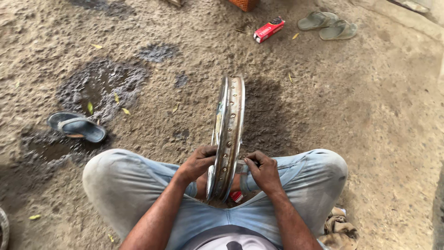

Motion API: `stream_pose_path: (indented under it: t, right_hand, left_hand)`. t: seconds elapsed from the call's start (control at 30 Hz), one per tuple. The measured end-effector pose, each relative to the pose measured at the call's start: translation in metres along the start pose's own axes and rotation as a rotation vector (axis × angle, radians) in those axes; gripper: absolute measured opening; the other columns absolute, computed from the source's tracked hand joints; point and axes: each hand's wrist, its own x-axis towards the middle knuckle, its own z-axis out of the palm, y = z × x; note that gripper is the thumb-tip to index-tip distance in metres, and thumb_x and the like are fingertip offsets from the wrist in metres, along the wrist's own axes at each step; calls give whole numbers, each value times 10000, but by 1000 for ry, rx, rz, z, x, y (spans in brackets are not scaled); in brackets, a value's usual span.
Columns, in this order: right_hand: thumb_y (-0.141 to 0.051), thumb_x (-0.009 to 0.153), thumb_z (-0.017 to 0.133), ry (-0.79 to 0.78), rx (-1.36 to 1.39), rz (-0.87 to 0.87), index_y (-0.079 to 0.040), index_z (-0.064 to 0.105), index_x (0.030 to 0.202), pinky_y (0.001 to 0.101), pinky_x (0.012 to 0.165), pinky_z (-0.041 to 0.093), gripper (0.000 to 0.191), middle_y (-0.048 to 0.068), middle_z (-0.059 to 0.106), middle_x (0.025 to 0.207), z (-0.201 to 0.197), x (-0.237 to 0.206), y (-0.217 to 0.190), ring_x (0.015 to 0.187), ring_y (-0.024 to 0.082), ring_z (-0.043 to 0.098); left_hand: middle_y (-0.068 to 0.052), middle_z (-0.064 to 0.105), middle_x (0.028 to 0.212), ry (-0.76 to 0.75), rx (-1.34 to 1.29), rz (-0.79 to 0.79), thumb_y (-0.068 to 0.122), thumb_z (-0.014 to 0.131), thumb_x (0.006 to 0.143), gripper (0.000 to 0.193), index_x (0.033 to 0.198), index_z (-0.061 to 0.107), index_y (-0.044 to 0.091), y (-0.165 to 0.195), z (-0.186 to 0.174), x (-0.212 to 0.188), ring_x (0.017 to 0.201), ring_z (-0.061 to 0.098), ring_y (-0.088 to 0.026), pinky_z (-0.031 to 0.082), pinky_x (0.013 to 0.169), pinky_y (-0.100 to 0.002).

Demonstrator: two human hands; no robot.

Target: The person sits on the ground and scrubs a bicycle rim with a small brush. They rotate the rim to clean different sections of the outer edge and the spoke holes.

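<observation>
A blue sandal lies on the dirt far to my left. My left hand is closed on the left side of the metal wheel rim. The rim stands up on its edge between my knees and points straight away from me. My right hand pinches its right side. Both hands are just as near. Two green sandals lie far off.

I count one metal wheel rim, three sandals, one red box and one rag around me.
</observation>
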Motion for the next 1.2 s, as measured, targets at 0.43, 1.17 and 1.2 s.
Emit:
stream_pose_path:
  t: [0.43, 1.17, 1.2]
  right_hand:
    - [-142, 901, 728, 51, 40, 7, -46, 747, 951, 300, 637, 583, 109, 69, 769, 807, -7, -3, -3, 700, 125, 721]
    - [-3, 956, 687, -49, 514, -198, -79, 540, 1052, 221, 533, 473, 192, -5, 600, 782, -10, 6, 13, 654, 55, 539]
    - [-2, 951, 686, -40, 483, -186, -80, 545, 1037, 227, 496, 473, 182, -1, 601, 758, -12, 9, 13, 619, 58, 531]
  left_hand:
    - [7, 735, 1094, -37, -45, -84, 146, 621, 989, 283, 1254, 688, 72, 3, -3, -2, 1014, 655, -108, 550, 931, -311]
    - [-75, 682, 1083, 445, 890, -94, 534, 562, 919, 494, 1041, 750, 94, 46, 55, -15, 1019, 663, -318, 394, 933, -493]
    - [-80, 690, 1071, 468, 932, -77, 533, 574, 906, 492, 1034, 756, 95, 46, 53, -15, 1009, 659, -328, 385, 944, -500]
